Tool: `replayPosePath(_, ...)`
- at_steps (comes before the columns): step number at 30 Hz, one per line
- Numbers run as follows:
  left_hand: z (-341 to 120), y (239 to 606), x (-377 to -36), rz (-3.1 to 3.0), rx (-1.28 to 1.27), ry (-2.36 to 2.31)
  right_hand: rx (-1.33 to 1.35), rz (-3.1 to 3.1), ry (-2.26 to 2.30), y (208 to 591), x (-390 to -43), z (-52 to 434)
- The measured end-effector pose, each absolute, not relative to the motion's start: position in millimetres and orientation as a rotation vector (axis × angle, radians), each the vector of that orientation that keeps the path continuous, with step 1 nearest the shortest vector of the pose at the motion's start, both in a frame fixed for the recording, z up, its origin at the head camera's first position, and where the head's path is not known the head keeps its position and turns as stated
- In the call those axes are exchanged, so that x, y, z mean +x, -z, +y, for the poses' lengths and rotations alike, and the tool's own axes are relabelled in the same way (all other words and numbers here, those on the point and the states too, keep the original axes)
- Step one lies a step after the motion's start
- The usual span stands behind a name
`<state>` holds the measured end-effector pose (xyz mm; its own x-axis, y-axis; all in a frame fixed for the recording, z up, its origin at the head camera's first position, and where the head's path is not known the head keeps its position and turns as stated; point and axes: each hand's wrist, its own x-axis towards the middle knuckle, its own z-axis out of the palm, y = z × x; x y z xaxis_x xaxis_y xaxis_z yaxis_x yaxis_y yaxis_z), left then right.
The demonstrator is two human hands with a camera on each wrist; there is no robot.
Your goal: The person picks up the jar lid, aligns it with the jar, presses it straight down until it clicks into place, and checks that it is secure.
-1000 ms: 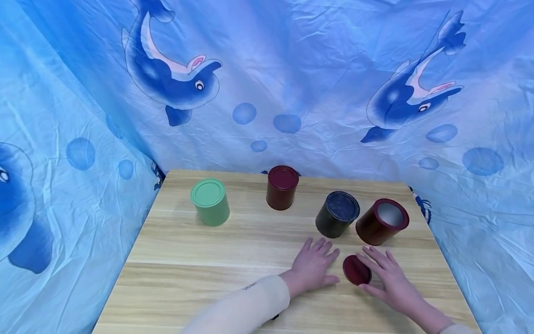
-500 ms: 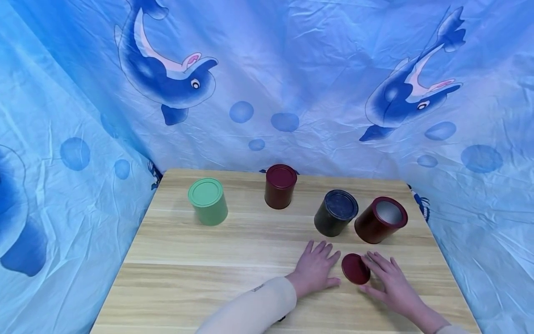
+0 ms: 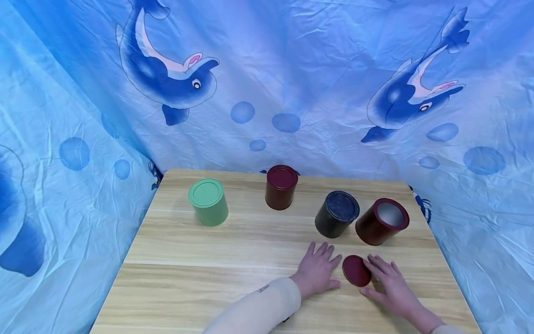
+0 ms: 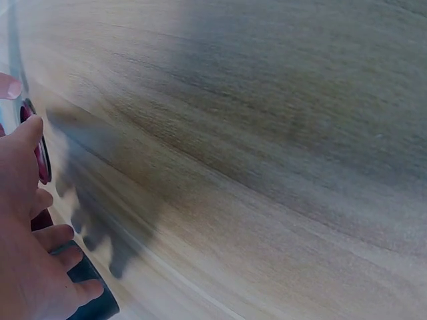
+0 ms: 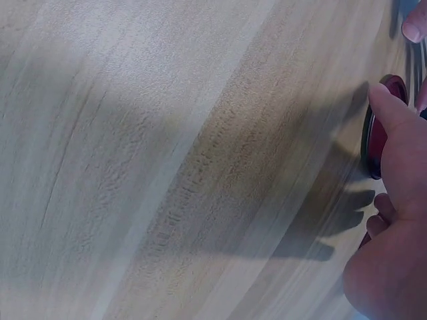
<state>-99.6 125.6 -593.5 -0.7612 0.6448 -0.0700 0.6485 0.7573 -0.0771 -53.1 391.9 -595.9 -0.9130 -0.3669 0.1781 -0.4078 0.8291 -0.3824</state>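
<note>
A round dark red lid (image 3: 356, 271) lies on the table between the two hands in the head view. To its left is my left hand (image 3: 316, 270), palm down with spread fingers, a small gap from the lid. On the other side, my right hand (image 3: 391, 286) has its fingers extended, the fingertips at the lid's right edge; whether they touch it I cannot tell. Behind the hands stand a black can (image 3: 331, 223) with its lid on and an uncovered dark red can (image 3: 372, 227). Both wrist views catch the lid's edge (image 4: 45, 160) partly behind the fingers.
Farther back on the wooden table (image 3: 175, 278) are a green lidded can (image 3: 212, 211) at the left and a dark red lidded can (image 3: 279, 197) near the rear edge. Blue dolphin-printed fabric (image 3: 317, 69) hangs around the table's back and sides.
My right hand's fingers have drawn back slightly from over the lid to its edge. My left hand has shifted a little to the right. The cans and lid stay in place.
</note>
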Motion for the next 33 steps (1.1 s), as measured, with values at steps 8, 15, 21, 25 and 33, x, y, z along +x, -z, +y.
replayPosePath(8,127,594,-99,2.904,1.070,0.203,0.646,-2.837,-0.686,605,-55,392)
replayPosePath(15,128,602,-100,2.921,1.113,0.164,0.699,-2.758,-0.723,611,-54,386)
replayPosePath(21,126,607,-100,2.957,1.149,0.143,0.701,-2.752,-0.762,611,-53,379)
replayPosePath(25,123,608,-100,2.968,1.170,0.119,0.710,-2.769,-0.780,611,-53,373)
replayPosePath(33,114,602,-101,2.948,1.192,0.098,0.698,-2.807,-0.785,609,-55,366)
